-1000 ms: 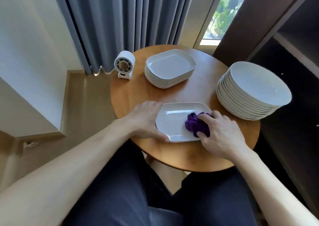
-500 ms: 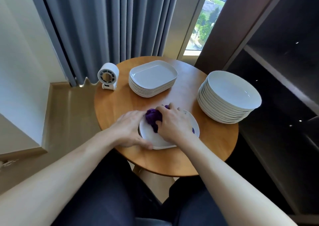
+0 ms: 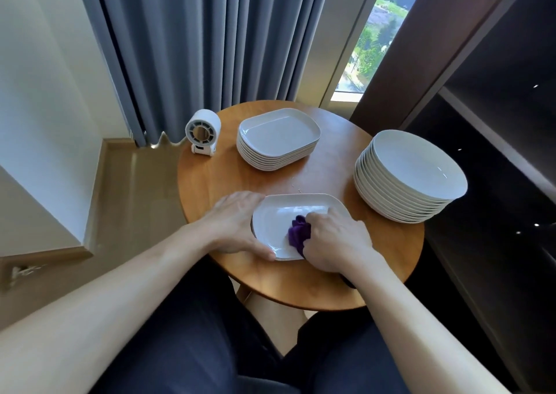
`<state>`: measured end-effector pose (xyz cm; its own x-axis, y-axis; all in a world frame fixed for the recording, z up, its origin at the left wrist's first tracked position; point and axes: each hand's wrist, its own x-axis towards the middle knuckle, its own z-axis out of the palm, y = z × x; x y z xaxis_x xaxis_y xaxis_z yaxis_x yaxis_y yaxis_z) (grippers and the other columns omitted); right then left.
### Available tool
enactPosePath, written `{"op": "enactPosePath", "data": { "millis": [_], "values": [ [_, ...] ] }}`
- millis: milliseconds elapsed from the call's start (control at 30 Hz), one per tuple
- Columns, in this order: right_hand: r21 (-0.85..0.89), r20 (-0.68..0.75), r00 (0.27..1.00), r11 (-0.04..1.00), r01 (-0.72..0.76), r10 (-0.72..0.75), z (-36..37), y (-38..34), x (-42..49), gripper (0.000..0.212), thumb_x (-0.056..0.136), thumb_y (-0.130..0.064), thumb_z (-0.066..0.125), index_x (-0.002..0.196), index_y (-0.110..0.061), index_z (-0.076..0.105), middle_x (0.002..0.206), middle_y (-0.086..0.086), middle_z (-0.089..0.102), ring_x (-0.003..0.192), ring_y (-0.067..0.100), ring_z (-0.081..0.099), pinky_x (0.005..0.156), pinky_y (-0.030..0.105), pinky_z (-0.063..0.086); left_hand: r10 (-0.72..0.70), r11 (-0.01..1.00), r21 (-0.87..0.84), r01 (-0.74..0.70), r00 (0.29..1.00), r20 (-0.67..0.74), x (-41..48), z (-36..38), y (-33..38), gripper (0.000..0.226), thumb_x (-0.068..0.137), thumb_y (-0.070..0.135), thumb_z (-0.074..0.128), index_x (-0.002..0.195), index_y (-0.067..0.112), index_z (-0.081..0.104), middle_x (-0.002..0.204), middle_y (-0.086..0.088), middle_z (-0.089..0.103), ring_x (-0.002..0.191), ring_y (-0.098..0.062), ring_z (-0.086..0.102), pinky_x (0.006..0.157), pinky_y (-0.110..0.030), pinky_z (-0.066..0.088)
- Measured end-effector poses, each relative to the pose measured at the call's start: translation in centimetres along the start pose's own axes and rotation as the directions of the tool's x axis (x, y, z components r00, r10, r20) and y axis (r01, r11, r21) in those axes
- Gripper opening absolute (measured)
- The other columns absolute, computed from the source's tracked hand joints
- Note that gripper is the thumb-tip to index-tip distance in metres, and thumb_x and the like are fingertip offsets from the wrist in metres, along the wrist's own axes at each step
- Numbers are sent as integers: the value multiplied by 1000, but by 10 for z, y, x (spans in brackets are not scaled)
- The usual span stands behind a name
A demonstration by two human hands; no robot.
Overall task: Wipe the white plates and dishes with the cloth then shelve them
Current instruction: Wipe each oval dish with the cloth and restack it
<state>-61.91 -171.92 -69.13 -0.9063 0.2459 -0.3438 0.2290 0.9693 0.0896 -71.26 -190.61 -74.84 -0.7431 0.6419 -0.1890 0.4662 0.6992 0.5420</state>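
Observation:
A white rectangular dish lies flat near the front of the round wooden table. My left hand grips the dish's left edge, thumb over the near rim. My right hand presses a bunched purple cloth onto the middle of the dish, and hides its right part. A stack of several white rectangular dishes stands at the back of the table. A stack of several round white plates stands at the right edge.
A small white round fan stands at the table's back left. Dark shelving runs along the right side, close to the round plates. Grey curtains and a window hang behind. My legs are under the table's near edge.
My right hand has swept the cloth across the dish, from its right side to the left, then back toward the middle. My left hand has kept its hold on the left edge. The camera view has shifted.

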Motion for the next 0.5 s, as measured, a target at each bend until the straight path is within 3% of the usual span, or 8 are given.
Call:
{"op": "enactPosePath", "data": {
  "millis": [100,167,333,500],
  "values": [
    [72,78,982,983,168,-174,-7,-31,9,48,83,-43,55,130,-32,57,106,-1,42,89,25,48,77,40,44,-6,1000,-16,7,1000,18,0,-1,3,113,45,72,87,141,33,43,139,8,48,135,-21,41,112,-40,37],
    [78,25,977,975,208,-210,-6,-44,18,50,79,-44,57,128,-32,60,103,-2,44,88,25,50,75,39,45,-11,999,-40,11,1000,16,0,-2,3,109,44,69,89,137,32,47,135,7,51,131,-22,45,109,-40,41],
    [94,-252,960,984,149,-121,6,-34,39,38,93,-42,54,130,-32,57,121,5,56,106,33,61,77,39,42,19,1000,-24,-19,1000,-8,-4,-2,0,119,49,69,88,150,36,35,149,7,43,141,-19,33,117,-37,29],
    [122,-328,942,992,-34,73,15,10,45,36,94,-46,54,124,-27,55,118,8,55,106,38,59,78,41,42,-5,1000,18,4,1000,11,-5,0,-2,125,54,72,85,156,31,26,158,4,35,147,-20,26,119,-36,20]
  ]
}}
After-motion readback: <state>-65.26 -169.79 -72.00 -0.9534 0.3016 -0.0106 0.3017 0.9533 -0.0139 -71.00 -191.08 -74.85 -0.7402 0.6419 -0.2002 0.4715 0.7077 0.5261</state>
